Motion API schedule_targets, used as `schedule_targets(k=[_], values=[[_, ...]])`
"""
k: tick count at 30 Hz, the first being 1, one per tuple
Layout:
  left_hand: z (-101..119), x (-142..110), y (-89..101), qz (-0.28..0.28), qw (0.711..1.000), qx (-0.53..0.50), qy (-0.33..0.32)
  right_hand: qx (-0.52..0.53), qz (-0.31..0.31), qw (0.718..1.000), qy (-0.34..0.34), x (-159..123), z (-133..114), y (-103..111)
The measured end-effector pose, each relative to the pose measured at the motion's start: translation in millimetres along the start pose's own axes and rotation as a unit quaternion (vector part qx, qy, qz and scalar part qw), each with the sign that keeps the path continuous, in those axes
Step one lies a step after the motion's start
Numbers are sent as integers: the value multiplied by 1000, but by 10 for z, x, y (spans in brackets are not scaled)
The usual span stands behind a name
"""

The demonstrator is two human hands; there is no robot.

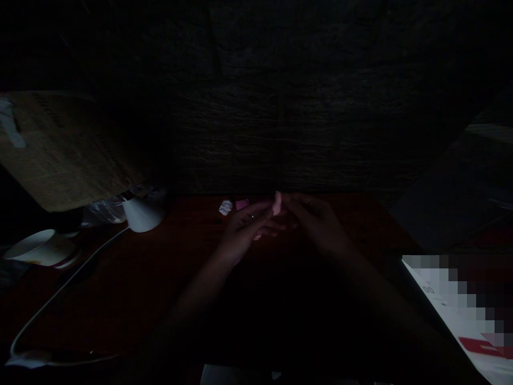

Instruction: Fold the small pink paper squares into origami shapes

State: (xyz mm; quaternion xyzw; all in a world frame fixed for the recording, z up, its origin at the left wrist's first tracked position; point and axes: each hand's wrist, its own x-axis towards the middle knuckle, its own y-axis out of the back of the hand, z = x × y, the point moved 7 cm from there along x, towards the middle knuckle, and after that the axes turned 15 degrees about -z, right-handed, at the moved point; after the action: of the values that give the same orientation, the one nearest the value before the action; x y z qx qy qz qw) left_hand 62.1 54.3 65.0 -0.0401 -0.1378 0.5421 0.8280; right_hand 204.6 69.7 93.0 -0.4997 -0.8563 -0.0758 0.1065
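Observation:
A small, pale pink, soft-looking piece (277,203) is held up between my two hands over the dark reddish table. The thumb and forefinger of my left hand (244,231) pinch it from the left, while its other fingers stretch out below. From the right, the closed fingertips of my right hand (316,216) hold its edge. Behind my left hand lie a crumpled white lump (225,207) and a flat pink square (242,204). Another pinkish bit (257,237) shows under my left fingers, mostly hidden. The dim light hides what the pink piece is made of.
At the left stand a white cone-shaped lamp base (143,215) with a white cable (72,278), a paper cup (42,248) and a cardboard box (68,152) above clear plastic. A white printed packet (444,315) is at the right. A dark wall (280,107) rises behind the table.

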Motion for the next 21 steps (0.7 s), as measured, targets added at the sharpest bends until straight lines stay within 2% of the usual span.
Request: schedule_targets(k=[9,21], values=[[-5,-6,42,6,1000,13,-16,52,-27,998,2,4,41,-17],[21,-6,10,-12,999,12,-33,56,-51,997,21,-2,15,-22]])
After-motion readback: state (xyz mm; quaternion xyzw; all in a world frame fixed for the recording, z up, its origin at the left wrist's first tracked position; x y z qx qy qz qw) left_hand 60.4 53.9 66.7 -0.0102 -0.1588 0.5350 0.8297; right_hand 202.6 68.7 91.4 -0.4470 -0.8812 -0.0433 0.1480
